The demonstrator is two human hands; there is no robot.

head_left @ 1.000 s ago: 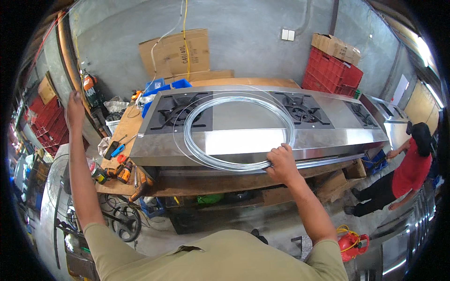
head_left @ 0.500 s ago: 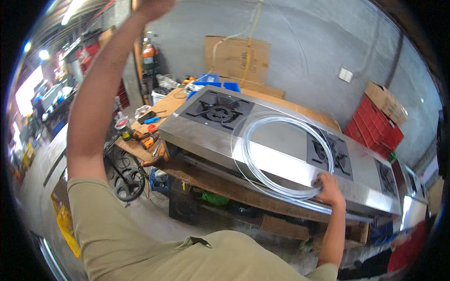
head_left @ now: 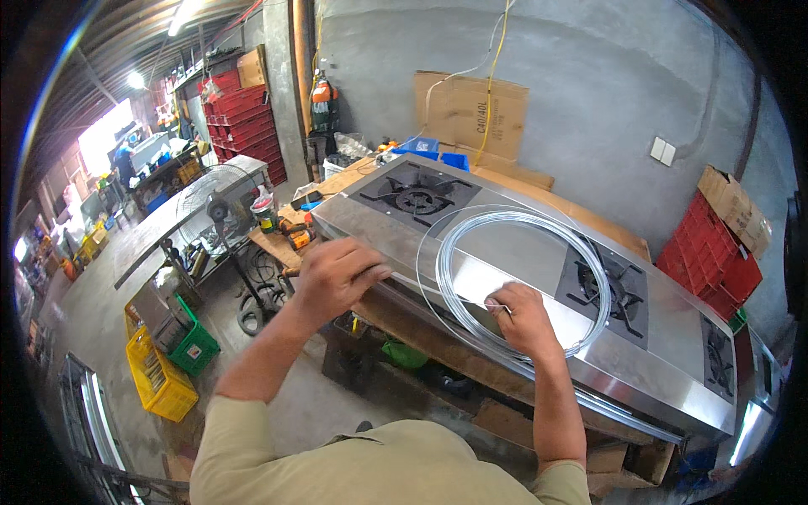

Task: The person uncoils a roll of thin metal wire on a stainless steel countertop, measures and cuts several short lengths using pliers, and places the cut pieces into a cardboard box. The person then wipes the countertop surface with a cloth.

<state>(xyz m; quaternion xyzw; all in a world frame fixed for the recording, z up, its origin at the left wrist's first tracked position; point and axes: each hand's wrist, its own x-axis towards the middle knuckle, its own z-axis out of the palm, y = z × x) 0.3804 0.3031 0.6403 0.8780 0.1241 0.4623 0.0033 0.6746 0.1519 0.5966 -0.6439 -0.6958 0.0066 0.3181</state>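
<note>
A coil of silvery wire (head_left: 453, 290) lies on the stainless steel stove (head_left: 512, 252), its near side overhanging the front edge. My right hand (head_left: 526, 318) is over the near part of the coil, fingers closed in a pinch on the wire. Off the stove's left front corner is my left hand (head_left: 337, 276), fingertips pressed together on what looks like a thin strand of the same wire, running toward my right hand. Black burner grates (head_left: 417, 195) sit in dark panels at the stove's left, and others lie to the right of the coil.
The stove rests on a wooden bench (head_left: 421, 332). An orange power tool (head_left: 297, 236) and a can (head_left: 264, 215) lie left of it. A pedestal fan (head_left: 220, 210), a green crate (head_left: 192, 337) and a yellow crate (head_left: 160, 379) stand left; red crates (head_left: 699, 252) are at the right.
My left hand has come down from high at the upper left to beside the stove's front edge. My right hand has shifted left along the coil. The view has turned slightly left.
</note>
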